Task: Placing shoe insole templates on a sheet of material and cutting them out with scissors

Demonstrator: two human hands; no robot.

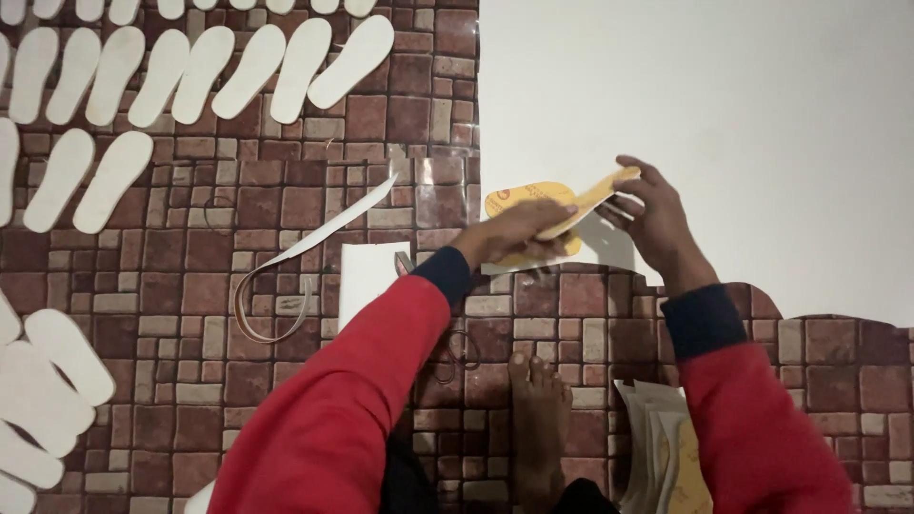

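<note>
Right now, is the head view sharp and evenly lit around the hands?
Head view: mostly sharp; the left hand is slightly motion-blurred over the yellow sole-shaped template; the large white sheet is bright, nearly featureless; the right hand casts a soft shadow on it; corners darken.

A small round red label (pixel 503 195) sits printed at the wide left end of the yellow sole-shaped template (pixel 547 205), which lies at the lower left edge of the large white sheet (pixel 714 114). The mark is a red disc on the yellow surface, too small to make out further, and it lies just left of the left hand (pixel 519 233) pressing on the template. No packages, signs or screens show anywhere else on the brick-patterned floor (pixel 286 190).
</note>
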